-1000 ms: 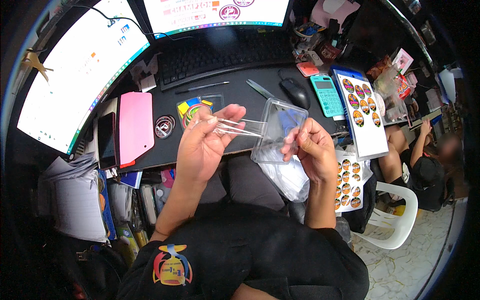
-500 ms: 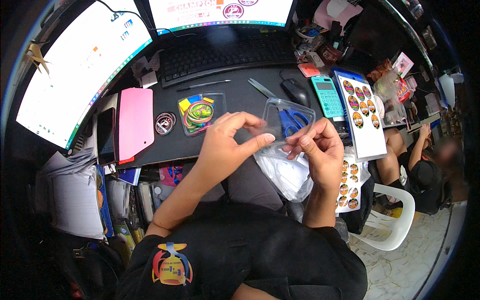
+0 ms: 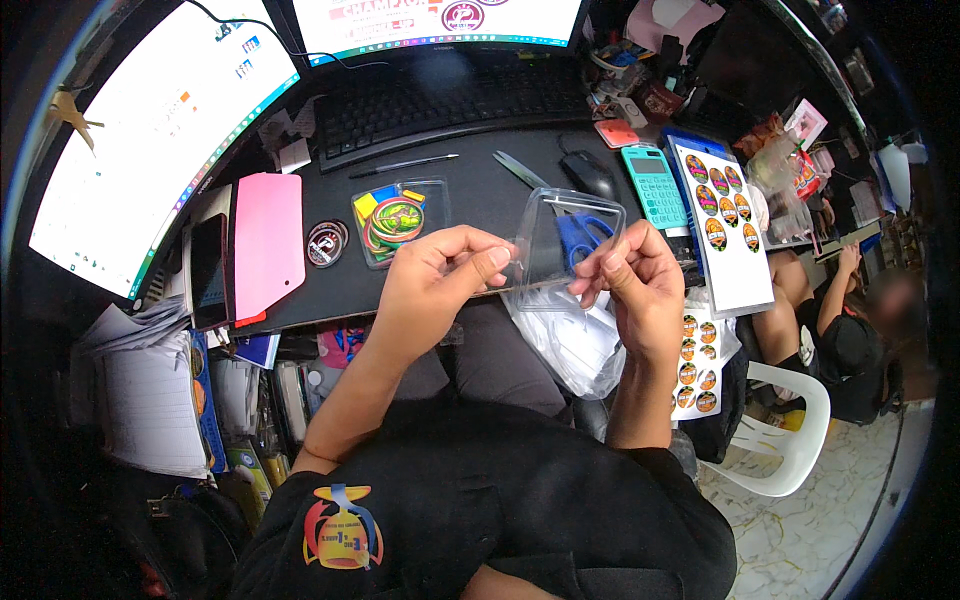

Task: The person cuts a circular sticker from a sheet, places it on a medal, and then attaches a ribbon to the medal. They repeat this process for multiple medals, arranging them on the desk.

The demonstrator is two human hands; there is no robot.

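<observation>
A clear, empty-looking plastic case (image 3: 540,250) is held up over the desk's near edge, tilted toward me. My left hand (image 3: 435,285) pinches its left edge between thumb and fingers. At its lower right corner, my right hand (image 3: 645,290) grips with thumb and bent fingers. Blue-handled scissors (image 3: 519,168) lie on the desk behind, their handles showing through the plastic. Left of the case, a second clear case (image 3: 436,190) holds round green-and-red badges and yellow and blue pieces. Dark round badges (image 3: 327,244) lie further left.
Across the back stand a black keyboard (image 3: 430,110) and two monitors. A pen (image 3: 405,166), a mouse (image 3: 588,175), a teal calculator (image 3: 655,190) and a sticker sheet (image 3: 735,260) surround the work. A plastic bag (image 3: 575,350) hangs below. Another person sits at right beyond a white chair (image 3: 785,440).
My left fingers, apart and blurred earlier, have closed on the case's left edge. The case has tilted and steadied, while my right hand keeps its grip.
</observation>
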